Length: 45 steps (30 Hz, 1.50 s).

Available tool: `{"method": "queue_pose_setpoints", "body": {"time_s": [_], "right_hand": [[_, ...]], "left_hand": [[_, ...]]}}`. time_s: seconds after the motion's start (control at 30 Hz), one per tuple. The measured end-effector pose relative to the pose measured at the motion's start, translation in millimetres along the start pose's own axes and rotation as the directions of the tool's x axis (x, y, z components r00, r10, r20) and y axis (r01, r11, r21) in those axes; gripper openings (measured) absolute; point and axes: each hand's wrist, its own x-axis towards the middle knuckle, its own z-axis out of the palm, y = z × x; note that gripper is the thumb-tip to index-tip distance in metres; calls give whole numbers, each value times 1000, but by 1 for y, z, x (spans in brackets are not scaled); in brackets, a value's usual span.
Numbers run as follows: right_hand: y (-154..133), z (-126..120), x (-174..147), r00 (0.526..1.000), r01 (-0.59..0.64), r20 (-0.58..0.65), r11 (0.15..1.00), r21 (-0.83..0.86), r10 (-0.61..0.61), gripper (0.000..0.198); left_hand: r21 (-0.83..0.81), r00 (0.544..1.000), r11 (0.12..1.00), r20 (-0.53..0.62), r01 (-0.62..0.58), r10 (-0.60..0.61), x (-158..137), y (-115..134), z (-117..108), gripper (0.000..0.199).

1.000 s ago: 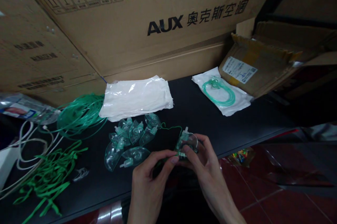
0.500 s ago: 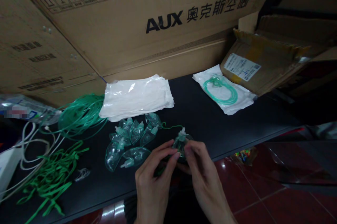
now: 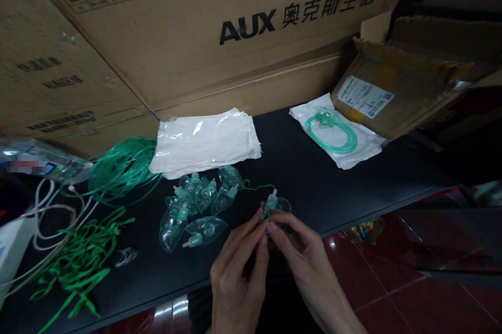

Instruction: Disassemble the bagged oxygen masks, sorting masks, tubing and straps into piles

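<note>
A clear green oxygen mask (image 3: 283,205) with a pale connector is held between my two hands over the front edge of the table. My left hand (image 3: 241,261) is closed on its near left side, fingers bunched. From the right, my right hand (image 3: 304,248) pinches at the mask, thumb and index finger meeting the left fingertips. A short green bit shows at the pinch; what it is I cannot make out. A thin green strap (image 3: 257,187) trails from the mask to the left. Several similar masks (image 3: 206,230) lie left of my hands.
Green straps (image 3: 84,261), small metal strips (image 3: 126,257), coiled green tubing (image 3: 121,169) and white cables (image 3: 53,208) lie left. White packets (image 3: 206,143) are at the back. Another packet (image 3: 363,156) bears a tubing coil (image 3: 333,135). Cardboard boxes (image 3: 251,67) stand behind; an opened carton (image 3: 376,78) is at right.
My right fingers have shifted left and now meet my left fingertips in front of the mask. More of the mask's right side shows. My left hand has moved slightly right and down in view.
</note>
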Motion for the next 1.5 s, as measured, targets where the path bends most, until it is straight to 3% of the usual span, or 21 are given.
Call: {"method": "queue_pose_setpoints", "body": {"time_s": [0.1,0.2,0.5,0.63,0.77,0.9,1.03,1.07,1.13,1.23,1.37,1.5], "right_hand": [[1,-1,0,1000,9,14,1000,-13,-9,12],[0,-1,-2,999,47,28,997,-59,-45,13],[-4,2,1,995,70,87,985,-157,-57,17],[1,1,0,996,42,86,984,-172,-27,18],[2,-4,-4,996,78,-11,964,-252,-84,15],[1,-5,-6,957,152,-140,852,-501,-253,14],[0,-2,-7,811,287,-124,574,-767,-572,14],[-1,-1,-7,787,307,-112,542,-782,-607,14],[-2,1,-7,799,342,-98,583,-737,-593,15],[-5,4,-4,878,358,-53,726,-588,-476,17],[-7,4,1,942,290,-10,824,-487,-337,9],[-8,1,5,974,201,-12,890,-410,-225,4]], "left_hand": [[-103,981,977,-30,186,-190,-4,0,0,32],[-243,913,889,-29,389,-407,-3,1,-1,25],[-240,886,862,-13,446,-463,-1,-2,0,13],[-272,844,807,46,525,-534,-4,-5,5,10],[-343,818,758,56,554,-573,-2,-7,5,5],[-350,807,754,9,556,-590,2,-9,4,10],[-350,805,765,-51,540,-591,2,-8,7,11],[-357,803,766,-65,535,-592,2,-7,8,11],[-375,803,768,-90,520,-588,1,-5,9,10],[-373,813,783,-114,498,-572,0,-5,9,8],[-351,813,787,-109,506,-572,-1,-6,7,5],[-352,811,788,-119,505,-573,-1,-5,5,10]]}}
